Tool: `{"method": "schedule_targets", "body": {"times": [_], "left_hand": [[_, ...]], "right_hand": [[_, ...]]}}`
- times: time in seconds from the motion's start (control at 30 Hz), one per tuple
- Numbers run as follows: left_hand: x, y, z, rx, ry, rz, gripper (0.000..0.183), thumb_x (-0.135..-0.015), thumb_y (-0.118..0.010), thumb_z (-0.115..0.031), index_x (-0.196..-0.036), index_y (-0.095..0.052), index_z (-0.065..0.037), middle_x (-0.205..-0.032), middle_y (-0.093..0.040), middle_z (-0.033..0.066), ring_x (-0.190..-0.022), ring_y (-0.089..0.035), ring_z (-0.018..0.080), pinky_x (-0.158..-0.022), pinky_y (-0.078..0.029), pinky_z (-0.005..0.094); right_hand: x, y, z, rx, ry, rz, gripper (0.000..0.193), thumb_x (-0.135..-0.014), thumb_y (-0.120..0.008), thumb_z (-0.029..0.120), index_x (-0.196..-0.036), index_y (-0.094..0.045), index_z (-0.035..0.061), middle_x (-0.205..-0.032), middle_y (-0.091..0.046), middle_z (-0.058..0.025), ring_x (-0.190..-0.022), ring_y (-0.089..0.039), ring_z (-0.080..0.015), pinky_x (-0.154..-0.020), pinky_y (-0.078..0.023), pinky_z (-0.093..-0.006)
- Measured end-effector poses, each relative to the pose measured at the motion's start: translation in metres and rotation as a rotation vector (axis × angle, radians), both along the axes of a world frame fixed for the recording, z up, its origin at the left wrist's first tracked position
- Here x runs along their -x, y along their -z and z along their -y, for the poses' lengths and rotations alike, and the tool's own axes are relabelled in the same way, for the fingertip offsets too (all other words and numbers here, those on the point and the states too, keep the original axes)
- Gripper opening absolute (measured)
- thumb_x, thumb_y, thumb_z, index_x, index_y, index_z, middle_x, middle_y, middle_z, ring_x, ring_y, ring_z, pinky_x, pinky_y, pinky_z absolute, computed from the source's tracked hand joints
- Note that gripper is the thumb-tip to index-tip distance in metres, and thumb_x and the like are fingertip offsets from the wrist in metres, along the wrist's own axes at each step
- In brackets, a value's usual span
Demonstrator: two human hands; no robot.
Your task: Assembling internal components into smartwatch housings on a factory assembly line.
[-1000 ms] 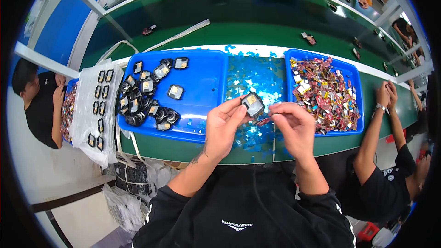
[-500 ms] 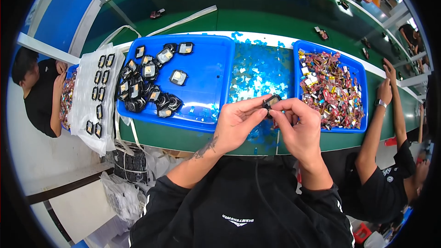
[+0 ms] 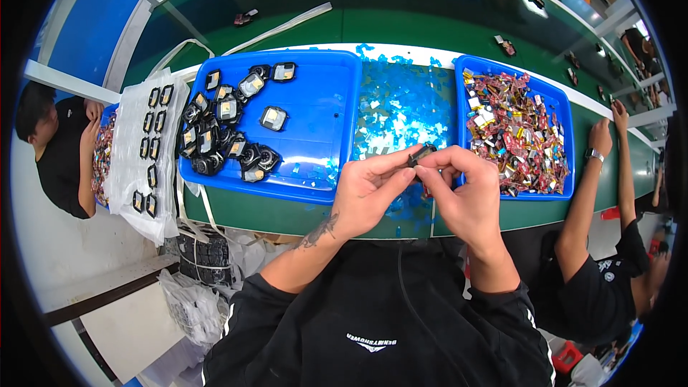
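Note:
A small black plastic housing [image 3: 422, 154] is held between both hands above the green bench, its face turned partly edge-on. My left hand [image 3: 367, 193] pinches one side with thumb and forefinger. The fingertips of my right hand [image 3: 466, 190] press on its near right side and partly cover it. To the left, a blue tray [image 3: 315, 111] carries several similar black housings [image 3: 228, 110] with pale square windows, mostly heaped at its left end. Scraps of shiny blue film [image 3: 401, 107] litter the bench beyond my hands.
A second blue tray [image 3: 571, 150] at the right is full of small red, yellow and silver electronic parts [image 3: 512, 132]. White sheeting [image 3: 129, 165] with rows of black housings lies far left. Beyond runs a green belt [image 3: 401, 11] bearing scattered parts. Co-workers sit at left and right.
The black housing has tipped to a more edge-on angle between my fingers. Both hands stay in nearly the same place, and the whole view has shifted slightly.

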State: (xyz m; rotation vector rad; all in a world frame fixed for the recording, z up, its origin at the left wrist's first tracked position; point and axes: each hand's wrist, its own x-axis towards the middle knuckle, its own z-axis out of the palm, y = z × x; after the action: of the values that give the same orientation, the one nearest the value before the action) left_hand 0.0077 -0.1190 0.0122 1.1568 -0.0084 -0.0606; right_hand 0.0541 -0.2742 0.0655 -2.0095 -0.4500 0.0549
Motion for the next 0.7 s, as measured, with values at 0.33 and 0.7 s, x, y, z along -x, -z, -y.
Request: {"method": "schedule_targets", "body": {"times": [0.33,0.7], "left_hand": [[0.008,-0.003,0.004,-0.007,-0.04,0.019,0.037,-0.095,-0.056,0.0,-0.131,-0.051,0.009,-0.121,-0.062,0.0131,-0.105,-0.059,0.0122,-0.09,-0.05,0.0257],[-0.002,-0.014,0.007,0.109,-0.191,0.046,0.037,-0.096,-0.053,0.0,-0.132,-0.05,0.008,-0.118,-0.063,0.0159,-0.105,-0.061,0.015,-0.089,-0.051,0.0271]], "right_hand": [[-0.006,-0.011,0.002,0.204,-0.08,0.243,0.011,-0.07,-0.074,0.004,-0.072,-0.064,0.0073,-0.062,-0.048,-0.0022,-0.066,-0.049,-0.0196,-0.07,-0.036,-0.0344],[0.009,0.013,0.015,-0.436,0.06,-0.256,0.031,-0.073,-0.076,-0.003,-0.098,-0.058,-0.0008,-0.095,-0.06,-0.0052,-0.091,-0.058,-0.012,-0.085,-0.048,-0.0278]]}}
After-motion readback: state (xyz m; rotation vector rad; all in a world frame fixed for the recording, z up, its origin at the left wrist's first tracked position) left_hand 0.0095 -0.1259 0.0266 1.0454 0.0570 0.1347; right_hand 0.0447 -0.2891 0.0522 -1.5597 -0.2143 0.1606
